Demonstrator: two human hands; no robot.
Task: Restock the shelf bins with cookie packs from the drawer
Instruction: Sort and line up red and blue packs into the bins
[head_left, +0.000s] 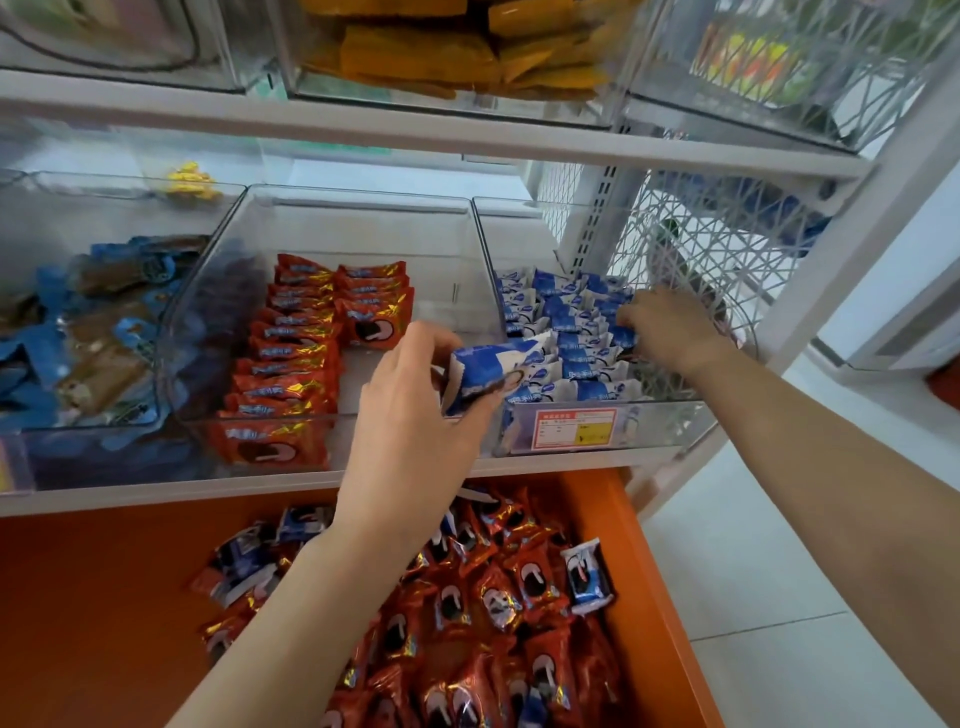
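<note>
The left hand (410, 410) is being held closed around a blue cookie pack (491, 366), which is being pinched between thumb and curled fingers, with one crimped end sticking out toward the right. The pack is being carried in the air just above the front corner where two clear shelf bins meet.

The right hand (667, 325) is being pushed into the right bin (660, 426), palm down, with its fingers curled onto the far rows of blue packs (566, 312). Whether a pack is being gripped there or only pressed cannot be told, as the fingertips are hidden among the wrappers. Blue packs are being kept on edge in rows between this hand and the left hand. A price label (571, 428) is being shown on the bin's front wall, below the wrist.

To the left of the left hand, the middle bin (363, 228) is being filled with red packs (291, 358) standing in two rows. Its side nearer the hand is bare. Farther left, brown and blue wrappers (104, 358) are being held in another bin (119, 182).

Below both forearms, an orange drawer (93, 597) is being left open, with a loose heap of red packs (519, 623) and a few blue ones (587, 571) mixed in. The left forearm is being raised steeply over this heap, and the right arm is being stretched out nearly straight.
</note>
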